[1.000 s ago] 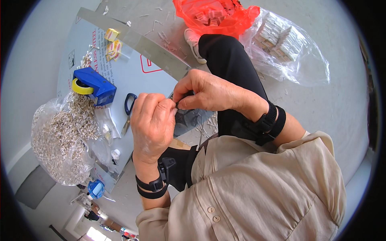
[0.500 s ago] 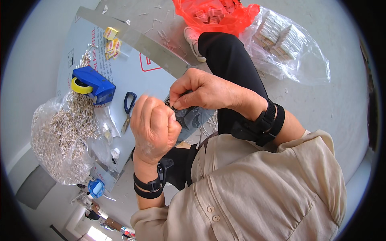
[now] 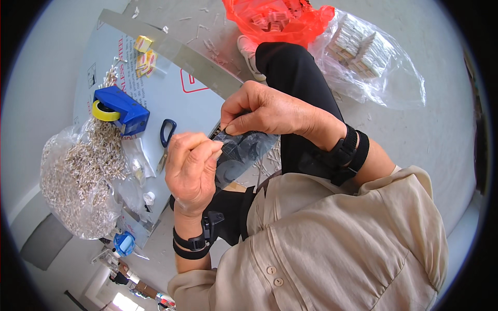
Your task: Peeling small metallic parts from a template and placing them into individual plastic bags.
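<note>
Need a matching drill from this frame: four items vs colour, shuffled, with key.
Items:
1. tape dispenser
2. bag top centre
3. scissors handles
4. person's shirt

Colours:
A. beige
B. blue, holding a yellow roll
C. red-orange
D. dark blue

Pairs: 1-B, 2-C, 3-D, 4-A

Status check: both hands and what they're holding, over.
Left hand and right hand both pinch the small clear bag. Scissors lie beyond. Nothing blocking.
</note>
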{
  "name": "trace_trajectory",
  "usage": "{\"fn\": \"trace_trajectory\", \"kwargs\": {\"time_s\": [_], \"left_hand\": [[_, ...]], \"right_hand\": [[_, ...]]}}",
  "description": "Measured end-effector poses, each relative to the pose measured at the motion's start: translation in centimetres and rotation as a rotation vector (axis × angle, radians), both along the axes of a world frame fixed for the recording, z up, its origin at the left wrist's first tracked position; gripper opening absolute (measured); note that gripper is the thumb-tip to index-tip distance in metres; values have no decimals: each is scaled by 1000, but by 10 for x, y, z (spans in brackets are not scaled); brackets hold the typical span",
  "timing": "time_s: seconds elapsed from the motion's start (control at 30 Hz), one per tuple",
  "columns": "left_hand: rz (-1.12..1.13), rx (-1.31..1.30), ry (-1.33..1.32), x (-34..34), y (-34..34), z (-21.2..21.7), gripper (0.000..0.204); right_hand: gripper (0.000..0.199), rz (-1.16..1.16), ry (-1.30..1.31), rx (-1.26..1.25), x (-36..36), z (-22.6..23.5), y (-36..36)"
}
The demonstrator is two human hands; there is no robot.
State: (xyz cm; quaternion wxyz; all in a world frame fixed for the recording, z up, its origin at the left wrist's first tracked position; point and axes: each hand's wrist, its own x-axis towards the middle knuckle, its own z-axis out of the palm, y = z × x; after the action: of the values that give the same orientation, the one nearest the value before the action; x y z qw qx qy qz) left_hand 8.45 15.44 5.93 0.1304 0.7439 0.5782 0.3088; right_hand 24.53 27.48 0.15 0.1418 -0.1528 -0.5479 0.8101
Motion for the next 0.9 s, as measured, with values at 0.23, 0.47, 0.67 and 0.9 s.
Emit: {"fn": "trace_trajectory", "kwargs": {"time_s": [0.23, 0.47, 0.67, 0.9], "left_hand": [[26, 100, 146, 1, 2, 5, 23], [117, 52, 31, 3, -1, -2, 25], [114, 73, -9, 5, -3, -4, 23], [27, 166, 354, -12, -6, 1, 25]], "right_hand": [[10, -33, -4, -21, 2, 1, 1], [8, -86, 1, 19, 2, -4, 1], [11, -34, -22, -54, 3, 1, 2], [10, 5, -59, -62, 6, -2, 1]]}}
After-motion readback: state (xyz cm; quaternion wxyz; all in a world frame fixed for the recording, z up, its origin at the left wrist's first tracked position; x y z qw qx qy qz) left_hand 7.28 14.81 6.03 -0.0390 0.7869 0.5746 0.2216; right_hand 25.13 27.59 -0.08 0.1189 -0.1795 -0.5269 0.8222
